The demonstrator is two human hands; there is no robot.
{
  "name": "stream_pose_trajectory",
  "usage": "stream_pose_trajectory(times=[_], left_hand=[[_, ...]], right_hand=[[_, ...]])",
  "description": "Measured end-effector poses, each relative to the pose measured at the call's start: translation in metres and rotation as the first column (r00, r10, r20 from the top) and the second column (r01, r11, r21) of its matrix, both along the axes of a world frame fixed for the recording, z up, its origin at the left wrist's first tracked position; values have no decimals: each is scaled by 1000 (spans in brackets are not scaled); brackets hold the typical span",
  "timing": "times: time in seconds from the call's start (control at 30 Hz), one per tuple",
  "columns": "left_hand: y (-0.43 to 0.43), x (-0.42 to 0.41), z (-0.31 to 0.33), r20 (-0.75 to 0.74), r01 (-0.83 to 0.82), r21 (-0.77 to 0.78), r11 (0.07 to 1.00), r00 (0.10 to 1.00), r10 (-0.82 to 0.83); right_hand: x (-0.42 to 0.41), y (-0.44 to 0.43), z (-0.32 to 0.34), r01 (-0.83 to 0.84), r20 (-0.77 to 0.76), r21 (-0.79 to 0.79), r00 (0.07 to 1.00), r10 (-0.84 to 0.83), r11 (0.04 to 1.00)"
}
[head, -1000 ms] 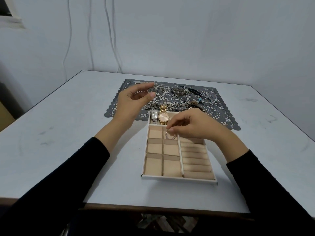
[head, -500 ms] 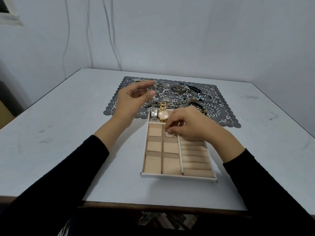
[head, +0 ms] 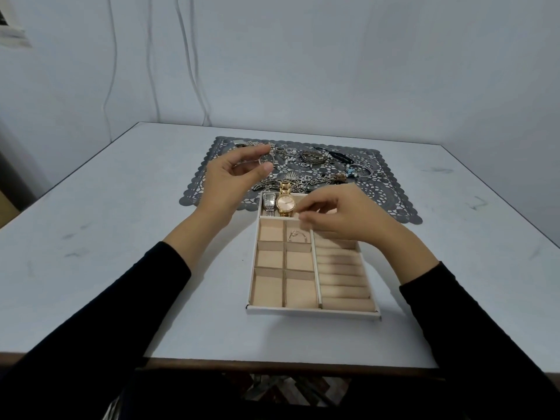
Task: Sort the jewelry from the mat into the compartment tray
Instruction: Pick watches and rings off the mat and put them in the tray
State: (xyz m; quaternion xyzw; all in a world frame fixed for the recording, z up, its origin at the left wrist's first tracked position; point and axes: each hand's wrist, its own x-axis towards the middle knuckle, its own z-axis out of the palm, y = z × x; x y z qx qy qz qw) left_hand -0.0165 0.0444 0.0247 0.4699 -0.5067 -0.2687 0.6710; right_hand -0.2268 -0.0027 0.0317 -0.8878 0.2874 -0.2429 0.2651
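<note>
left hand [head: 230, 183] pinches thin silver hoop [head: 266, 160] above mat [head: 391, 192] | right hand [head: 342, 219] fingertips drawn together, nothing seen between them, over tray [head: 312, 312] | small bracelet [head: 298, 236] lies in far right square compartment | silver watch [head: 269, 203], gold watch [head: 285, 203] in far slot | jewelry heap [head: 318, 159] on mat behind

**No Legible Writing in View**

No text, brand or number can be read. The dials of the gold watch [head: 285, 204] and the silver watch [head: 268, 200] in the tray's [head: 312, 312] far compartment are too small. The paper [head: 12, 31] on the wall at upper left is blurred.
</note>
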Motion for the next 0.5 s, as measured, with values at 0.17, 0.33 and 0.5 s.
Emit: stream_pose_trajectory(times=[0.17, 0.33, 0.5], left_hand=[[-1, -5, 0, -33, 4, 24, 1000, 999, -3], [-2, -12, -3, -50, 35, 48, 998, 998, -32], [-4, -22, -6, -44, 63, 78, 995, 997, -59]], right_hand=[[-17, -9, -10, 244, 224, 98, 939, -260, 965], [-43, -17, -22, 480, 141, -71, 873, -468, 874], [-63, -9, -36, 492, 1, -134, 868, -496, 860]])
